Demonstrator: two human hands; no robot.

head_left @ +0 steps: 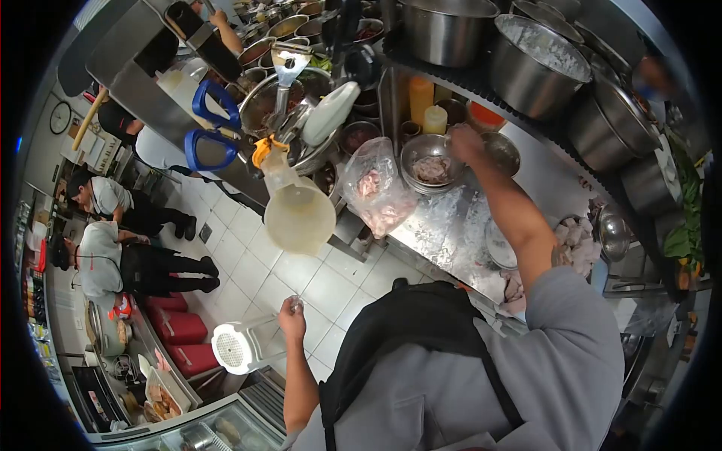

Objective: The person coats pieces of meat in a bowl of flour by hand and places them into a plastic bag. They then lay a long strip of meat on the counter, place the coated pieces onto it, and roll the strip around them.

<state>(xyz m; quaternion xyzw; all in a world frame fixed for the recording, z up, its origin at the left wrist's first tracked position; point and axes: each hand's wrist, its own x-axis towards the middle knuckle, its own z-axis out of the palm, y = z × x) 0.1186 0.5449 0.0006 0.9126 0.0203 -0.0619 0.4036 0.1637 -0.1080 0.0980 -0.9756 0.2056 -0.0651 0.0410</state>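
Bowl (430,169): steel, raw meat inside, on the wet counter (459,225).
Right hand (465,141): fingers curled over its rim.
Left hand (292,312): pinching a white scoop (239,347), low down.
Handling: probably weighty, slick; grip the rim.

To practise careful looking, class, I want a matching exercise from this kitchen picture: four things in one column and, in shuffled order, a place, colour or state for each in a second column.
Things:
1. plastic bag
2. squeeze bottle
3. white container
4. steel bowl

Descriptions:
A. yellow-orange, standing upright
B. at the right hand
C. clear, with pink meat inside, on the counter
D. held by the left hand

Pairs: 1-C, 2-A, 3-D, 4-B.
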